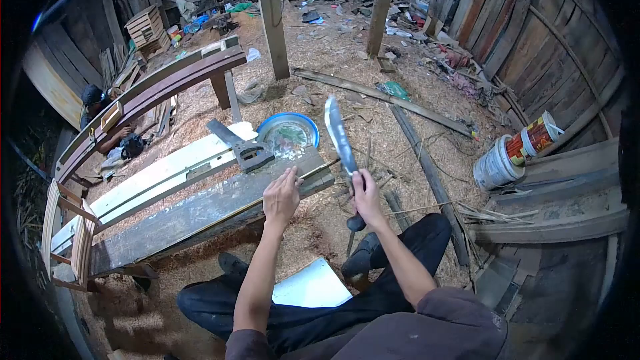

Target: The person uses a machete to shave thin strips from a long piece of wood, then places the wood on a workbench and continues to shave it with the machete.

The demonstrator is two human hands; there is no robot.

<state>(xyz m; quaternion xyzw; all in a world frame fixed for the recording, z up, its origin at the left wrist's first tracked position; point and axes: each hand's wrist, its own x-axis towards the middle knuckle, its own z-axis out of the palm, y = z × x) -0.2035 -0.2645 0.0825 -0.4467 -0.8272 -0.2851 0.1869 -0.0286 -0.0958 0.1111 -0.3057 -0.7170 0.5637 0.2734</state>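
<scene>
My right hand (366, 199) is wrapped round the dark handle of a large knife (339, 135), whose broad blade points up and away from me. My left hand (282, 195) rests near the right end of a long wooden bench (173, 225), its fingers on a thin strip (313, 171) that runs along the bench edge. Whether those fingers pinch the strip is hard to tell. Just beyond the hand, a handsaw (245, 150) lies across the bench and a pale board. A blue-rimmed basin (289, 135) stands behind the bench end.
Another person (93, 98) is low at the left behind a curved wooden frame (150, 97). Buckets (499, 163) stand at the right. A white sheet (312, 286) lies between my legs. Posts (271, 23) and long planks (432, 180) stand or lie on the shavings-covered floor.
</scene>
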